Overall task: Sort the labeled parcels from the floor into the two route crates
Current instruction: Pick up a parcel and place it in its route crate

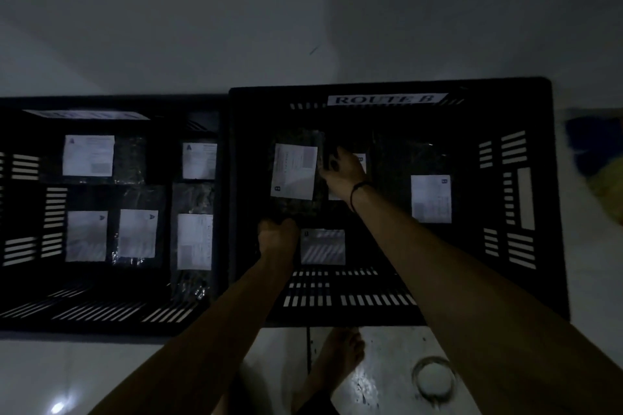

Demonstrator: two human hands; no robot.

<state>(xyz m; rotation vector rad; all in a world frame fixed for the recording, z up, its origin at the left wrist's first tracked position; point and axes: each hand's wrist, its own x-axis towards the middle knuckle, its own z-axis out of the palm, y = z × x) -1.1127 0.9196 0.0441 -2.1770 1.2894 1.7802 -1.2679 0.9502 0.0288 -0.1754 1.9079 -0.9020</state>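
Two black slatted crates stand side by side, touching, on a pale floor (101, 374), and the scene is dim. The right crate (546, 178) carries a strip reading "ROUTE B" (387, 99) on its far wall; the left crate (20, 280) has a similar strip (87, 114), too blurred to read. Both arms reach into the right crate. The left hand (278, 236) is curled on the near edge of a dark parcel (296, 209) with a white label (294, 172), and the right hand (340, 169), with a dark band (359, 190) at the wrist, curls its fingers over that parcel's far right edge. This parcel lies in the left part of the right crate. Other labelled parcels lie there too, one near (323, 246) and one to the right (431, 199). Five labelled parcels fill the left crate. A bare foot (340, 357) and a round drain (433, 377) show near the crates.
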